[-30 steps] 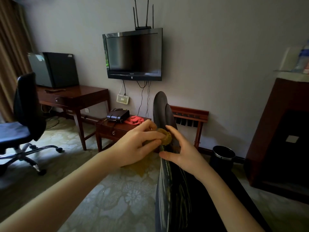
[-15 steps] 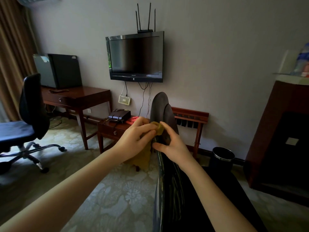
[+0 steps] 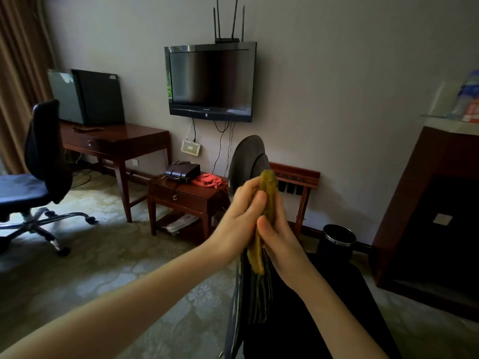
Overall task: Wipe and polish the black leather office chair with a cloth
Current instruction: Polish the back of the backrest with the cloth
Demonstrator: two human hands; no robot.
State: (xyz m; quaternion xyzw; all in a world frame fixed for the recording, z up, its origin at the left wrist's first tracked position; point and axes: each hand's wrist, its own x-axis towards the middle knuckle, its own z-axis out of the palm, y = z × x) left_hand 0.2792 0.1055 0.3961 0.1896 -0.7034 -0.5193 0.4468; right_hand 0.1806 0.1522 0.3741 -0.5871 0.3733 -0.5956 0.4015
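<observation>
No writing can be read: the television (image 3: pixel 210 81) carries a small mark on its lower bezel and a bottle (image 3: pixel 470 94) at far right has a blue and red label, both too blurred to make out. The left hand (image 3: pixel 239 220) curls around a yellow-green cloth (image 3: pixel 269 193) and the right hand (image 3: pixel 281 242) pinches it from the other side with the thumb on the fabric, so the cloth is sandwiched between them. The hands sit at the back of the black leather chair (image 3: pixel 246 158), which is seen edge-on just ahead, its seat dark at lower right.
</observation>
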